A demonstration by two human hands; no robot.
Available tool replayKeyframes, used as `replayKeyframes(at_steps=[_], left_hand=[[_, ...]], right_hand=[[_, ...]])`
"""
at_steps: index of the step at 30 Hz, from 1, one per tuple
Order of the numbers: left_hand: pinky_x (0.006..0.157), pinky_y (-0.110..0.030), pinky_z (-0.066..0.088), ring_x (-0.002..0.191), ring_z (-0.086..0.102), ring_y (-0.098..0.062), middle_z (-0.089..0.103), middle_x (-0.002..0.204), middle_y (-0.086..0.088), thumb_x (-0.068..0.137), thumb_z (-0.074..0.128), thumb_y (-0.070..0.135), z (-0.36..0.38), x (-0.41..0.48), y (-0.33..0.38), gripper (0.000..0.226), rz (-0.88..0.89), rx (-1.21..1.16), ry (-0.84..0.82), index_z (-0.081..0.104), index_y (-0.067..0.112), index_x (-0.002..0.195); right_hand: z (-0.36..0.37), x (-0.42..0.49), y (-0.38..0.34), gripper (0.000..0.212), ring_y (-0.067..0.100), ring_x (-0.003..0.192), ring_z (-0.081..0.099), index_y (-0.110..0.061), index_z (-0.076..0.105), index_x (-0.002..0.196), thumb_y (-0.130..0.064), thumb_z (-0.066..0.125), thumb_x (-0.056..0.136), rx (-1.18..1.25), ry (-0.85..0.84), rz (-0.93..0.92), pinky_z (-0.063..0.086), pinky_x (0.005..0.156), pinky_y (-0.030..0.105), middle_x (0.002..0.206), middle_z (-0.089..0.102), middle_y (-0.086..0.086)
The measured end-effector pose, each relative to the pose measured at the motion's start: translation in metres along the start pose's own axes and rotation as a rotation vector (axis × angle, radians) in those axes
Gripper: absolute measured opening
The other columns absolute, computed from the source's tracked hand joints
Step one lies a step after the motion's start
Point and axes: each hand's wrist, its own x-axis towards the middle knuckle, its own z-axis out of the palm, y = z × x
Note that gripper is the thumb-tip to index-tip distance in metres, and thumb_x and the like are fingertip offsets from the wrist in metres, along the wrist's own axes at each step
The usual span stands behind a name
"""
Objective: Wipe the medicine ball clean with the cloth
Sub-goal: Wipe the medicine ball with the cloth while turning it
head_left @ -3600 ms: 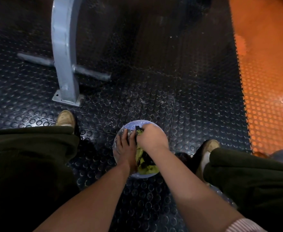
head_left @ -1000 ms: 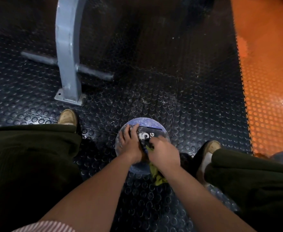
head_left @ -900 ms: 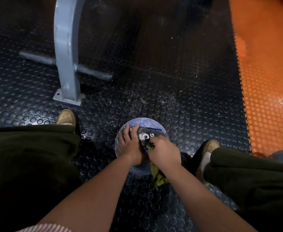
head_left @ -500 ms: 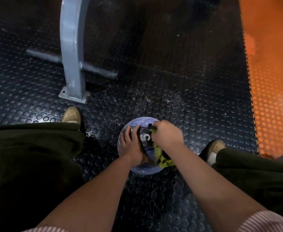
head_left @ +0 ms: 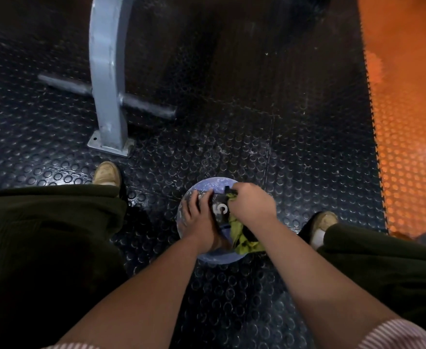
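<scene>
The left leg, in dark green trousers, fills the 8 o'clock part of the view. Its tan shoe pokes out at the hem. At 11 o'clock a grey steel post curves up from a plate bolted to the floor, and a grey bar crosses behind it. The floor is black rubber with round studs.

The ball sits on the floor just below the view's centre, between the two feet. It is blue with pale speckles. The left forearm comes in from 7 o'clock. The left hand lies flat on the ball's 9 o'clock side, fingers spread and pointing to 12 o'clock, palm pressed down, gripping nothing.

Between the hands a black band on the ball bears a white "5", lying sideways. Any writing past it is hidden under the right hand.

The right forearm comes in from 5 o'clock. The right hand is balled into a fist on the ball's 1 o'clock shoulder, fingers curled tight round the cloth. The cloth is yellow-green with dark patches. A bit sticks out past the knuckles at 12 o'clock, and the rest trails from under the wrist towards 6 o'clock over the ball's lower right.

At 3 o'clock of the ball is the right shoe, with the right trouser leg behind it. A striped sleeve shows at 5 o'clock. Orange studded flooring runs along the 3 o'clock edge.
</scene>
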Motion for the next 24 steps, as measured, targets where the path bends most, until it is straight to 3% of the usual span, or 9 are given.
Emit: replayKeyframes(at_steps=[5,10,13,18,24], left_hand=[[0.117,-0.056,0.004,0.145,-0.019,-0.033,-0.026,0.156,0.001,0.074,0.080,0.037,0.001,0.003,0.004,0.116,0.027,0.040,-0.011,-0.009,0.040,0.149],[0.118,-0.054,0.002,0.146,-0.022,-0.031,-0.028,0.156,0.002,0.072,0.081,0.035,0.005,0.003,0.003,0.120,-0.038,0.053,0.016,-0.012,0.042,0.147],[0.118,-0.055,0.004,0.146,-0.018,-0.030,-0.022,0.158,0.003,0.068,0.084,0.038,0.006,0.004,-0.003,0.121,0.011,-0.033,0.052,-0.006,0.042,0.148],[0.118,-0.055,0.003,0.146,-0.016,-0.030,-0.023,0.157,0.004,0.071,0.082,0.032,0.005,0.004,0.000,0.118,0.032,-0.023,0.029,-0.006,0.042,0.148],[0.117,-0.054,0.006,0.146,-0.019,-0.030,-0.022,0.157,-0.001,0.062,0.085,0.045,0.009,0.000,-0.003,0.127,0.010,0.012,0.077,-0.008,0.041,0.147]], right_hand=[[-0.007,0.002,0.019,0.028,0.023,0.078,0.054,-0.023,0.064,0.108,-0.015,0.052,0.085,0.039,-0.002,0.110,0.043,0.065,0.028,0.086,0.058,0.000],[0.004,0.011,-0.012,0.026,0.027,0.094,0.061,-0.022,0.063,0.113,-0.019,0.051,0.090,0.002,0.020,-0.012,0.043,0.067,0.030,0.106,0.064,0.005],[0.000,0.009,-0.007,0.024,0.027,0.090,0.061,-0.021,0.062,0.110,-0.019,0.049,0.090,-0.029,0.001,-0.031,0.045,0.066,0.031,0.104,0.064,0.004],[-0.011,0.000,0.023,0.027,0.023,0.085,0.058,-0.021,0.062,0.110,-0.017,0.050,0.087,0.018,-0.043,0.114,0.044,0.066,0.028,0.102,0.065,0.003],[-0.001,0.009,-0.012,0.026,0.027,0.095,0.061,-0.018,0.061,0.114,-0.016,0.048,0.092,-0.079,0.004,-0.051,0.042,0.066,0.031,0.110,0.061,0.006]])
